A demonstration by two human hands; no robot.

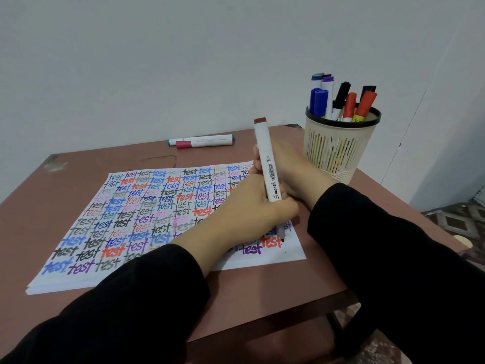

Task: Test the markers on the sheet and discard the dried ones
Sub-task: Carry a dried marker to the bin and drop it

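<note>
A brown table [262, 285] fills most of the view, set against a pale wall [183, 61]. On it, towards the left, lies a white sheet [162, 206] on top of a thin stack of paper. It is covered nearly edge to edge with the word "test" in blue, black, red, purple, pink and grey. Some words are bold and some are faint.

Two arms in black sleeves [380, 232] come in from the near side and meet over the sheet's right edge.

At the far right of the table stands a cream slotted holder [338, 151] with a black rim. It is packed with upright pens [319, 101] capped in blue, purple, black and red.

The left hand [252, 208] is curled round the lower barrel of a white marker [267, 164] printed "Smooth". The right hand [288, 164] sits behind the barrel higher up, its fingertips wrapping round to the left side, so both hands are grasping it. The marker stands almost upright, brown end cap on top. Its dark tip is down at the sheet's near right corner, just beside a red "test".

Two loose markers [202, 141] lie side by side at the far edge, one with green ends and one with a pink end.
</note>
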